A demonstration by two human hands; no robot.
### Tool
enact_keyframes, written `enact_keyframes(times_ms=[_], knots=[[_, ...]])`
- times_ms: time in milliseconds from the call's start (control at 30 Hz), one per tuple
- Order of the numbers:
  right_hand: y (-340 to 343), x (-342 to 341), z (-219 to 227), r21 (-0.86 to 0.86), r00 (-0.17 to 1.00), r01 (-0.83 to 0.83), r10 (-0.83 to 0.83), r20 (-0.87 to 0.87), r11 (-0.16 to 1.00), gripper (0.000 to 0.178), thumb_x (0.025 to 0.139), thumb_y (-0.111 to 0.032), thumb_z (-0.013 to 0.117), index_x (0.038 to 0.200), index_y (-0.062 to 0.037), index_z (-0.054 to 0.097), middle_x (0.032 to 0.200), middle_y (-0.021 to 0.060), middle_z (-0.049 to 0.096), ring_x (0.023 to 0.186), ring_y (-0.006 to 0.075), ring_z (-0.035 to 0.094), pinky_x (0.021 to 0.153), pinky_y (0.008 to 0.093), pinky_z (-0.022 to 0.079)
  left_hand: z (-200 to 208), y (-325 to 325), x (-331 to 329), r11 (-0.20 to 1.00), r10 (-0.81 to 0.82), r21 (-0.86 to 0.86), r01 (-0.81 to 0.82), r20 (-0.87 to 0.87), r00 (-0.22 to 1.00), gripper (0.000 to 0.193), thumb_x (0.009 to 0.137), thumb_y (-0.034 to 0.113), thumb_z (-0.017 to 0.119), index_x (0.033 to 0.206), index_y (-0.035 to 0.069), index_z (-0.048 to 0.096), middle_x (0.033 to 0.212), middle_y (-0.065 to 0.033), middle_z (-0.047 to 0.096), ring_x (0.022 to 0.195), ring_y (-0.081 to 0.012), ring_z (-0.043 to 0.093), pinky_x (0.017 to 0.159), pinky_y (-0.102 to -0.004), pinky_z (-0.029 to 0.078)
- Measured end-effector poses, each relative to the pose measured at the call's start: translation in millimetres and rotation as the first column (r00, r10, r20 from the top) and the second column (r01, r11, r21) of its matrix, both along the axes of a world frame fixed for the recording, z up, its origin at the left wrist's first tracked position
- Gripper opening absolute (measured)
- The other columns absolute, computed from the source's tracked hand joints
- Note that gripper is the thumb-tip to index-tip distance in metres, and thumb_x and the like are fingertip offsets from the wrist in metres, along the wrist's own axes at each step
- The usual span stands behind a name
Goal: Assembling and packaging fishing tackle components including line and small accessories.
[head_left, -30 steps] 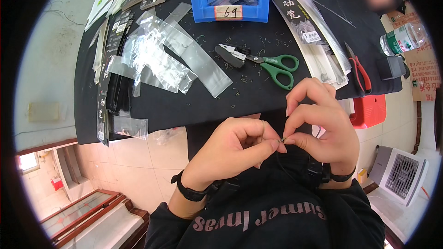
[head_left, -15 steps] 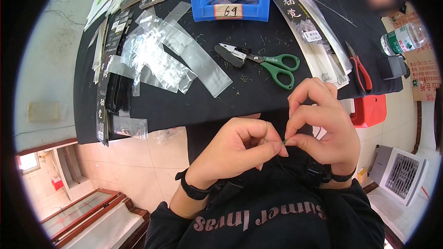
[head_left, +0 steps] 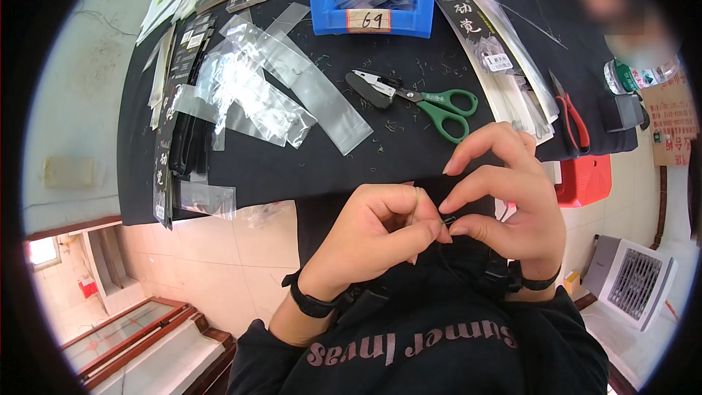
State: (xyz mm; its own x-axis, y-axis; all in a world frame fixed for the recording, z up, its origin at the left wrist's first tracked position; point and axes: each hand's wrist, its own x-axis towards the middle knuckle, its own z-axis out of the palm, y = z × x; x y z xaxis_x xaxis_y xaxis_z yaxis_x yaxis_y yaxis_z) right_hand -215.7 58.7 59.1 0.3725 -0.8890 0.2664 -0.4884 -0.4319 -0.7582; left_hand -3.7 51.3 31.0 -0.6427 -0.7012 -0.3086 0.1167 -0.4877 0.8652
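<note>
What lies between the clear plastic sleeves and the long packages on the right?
In the head view, a black-and-white stapler and green-handled scissors lie there, with small scraps scattered around.

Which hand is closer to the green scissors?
Right. The right hand is just below the green scissors, toward the right; the left hand is farther below, toward the left.

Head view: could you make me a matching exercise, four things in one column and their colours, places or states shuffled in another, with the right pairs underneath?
Things
1. Left hand
2. Scissors
3. Pliers
4. Bin

Descriptions
A. Blue, at the far part of the table
B. Red handles, toward the table's right
C. Fingertips together, facing the right hand
D. Green handles, between bin and right hand

Pairs: 1-C, 2-D, 3-B, 4-A
</note>
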Motion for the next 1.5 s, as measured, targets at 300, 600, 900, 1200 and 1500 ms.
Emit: enact_keyframes(times_ms=[300, 600, 900, 1200, 1500], knots=[[-3, 3, -1, -0.061, 1.000, -0.012, 0.011, -0.018, 0.998, 0.019, 0.063, -0.017, 0.081, 0.074, -0.0159, 0.066, 0.098, -0.0018, 0.062, 0.093, 0.0171, 0.055, 0.083, 0.0342, 0.028, 0, 1, -1, 0.996, 0.064, -0.073, -0.059, 0.064, 0.996, 0.011, 0.087, 0.004, 0.063, 0.078, -0.001, 0.062, 0.079, -0.0105, 0.069, 0.055, -0.0047, 0.055, 0.051, -0.0180, 0.043], [-25, -6, -7, -0.226, 0.899, 0.392, -0.424, -0.113, 0.892, 0.019, 0.070, -0.011, 0.076, 0.088, -0.0085, 0.070, 0.090, 0.0046, 0.065, 0.093, 0.0215, 0.060, 0.085, 0.0351, 0.033, -6, 4, 4, 0.911, 0.400, -0.075, -0.405, -0.070, 0.914, 0.012, 0.091, 0.005, 0.058, 0.085, -0.002, 0.065, 0.086, -0.0072, 0.069, 0.057, -0.0028, 0.052, 0.052, -0.0171, 0.041], [-42, 7, -13, -0.301, 0.779, 0.319, -0.430, -0.457, 0.899, 0.021, 0.066, -0.016, 0.081, 0.082, -0.0072, 0.073, 0.084, 0.0038, 0.060, 0.088, 0.0215, 0.057, 0.082, 0.0354, 0.033, -5, 13, 9, 0.850, 0.510, -0.031, -0.525, -0.197, 0.837, 0.012, 0.092, 0.006, 0.058, 0.088, -0.003, 0.066, 0.085, -0.0063, 0.068, 0.057, -0.0023, 0.052, 0.052, -0.0168, 0.041], [-25, -31, 7, 0.073, 0.940, 0.328, -0.318, -0.123, 0.942, 0.013, 0.073, -0.004, 0.067, 0.084, 0.0020, 0.064, 0.107, 0.0138, 0.067, 0.094, 0.0197, 0.063, 0.085, 0.0332, 0.047, -8, 23, 23, 0.798, 0.539, -0.232, -0.557, -0.141, 0.831, 0.011, 0.091, 0.004, 0.057, 0.085, -0.003, 0.063, 0.081, -0.0079, 0.067, 0.057, -0.0046, 0.052, 0.089, -0.0349, 0.053], [4, -23, -12, 0.558, 0.921, -0.002, -0.216, 0.325, 0.830, 0.022, 0.064, -0.004, 0.079, 0.074, 0.0001, 0.061, 0.092, 0.0098, 0.059, 0.081, 0.0141, 0.055, 0.073, 0.0244, 0.044, -12, 18, 27, 0.527, 0.570, -0.713, -0.463, -0.107, 0.815, 0.005, 0.075, -0.005, 0.064, 0.079, -0.002, 0.066, 0.073, -0.0088, 0.068, 0.056, -0.0114, 0.056, 0.066, -0.0288, 0.054]])
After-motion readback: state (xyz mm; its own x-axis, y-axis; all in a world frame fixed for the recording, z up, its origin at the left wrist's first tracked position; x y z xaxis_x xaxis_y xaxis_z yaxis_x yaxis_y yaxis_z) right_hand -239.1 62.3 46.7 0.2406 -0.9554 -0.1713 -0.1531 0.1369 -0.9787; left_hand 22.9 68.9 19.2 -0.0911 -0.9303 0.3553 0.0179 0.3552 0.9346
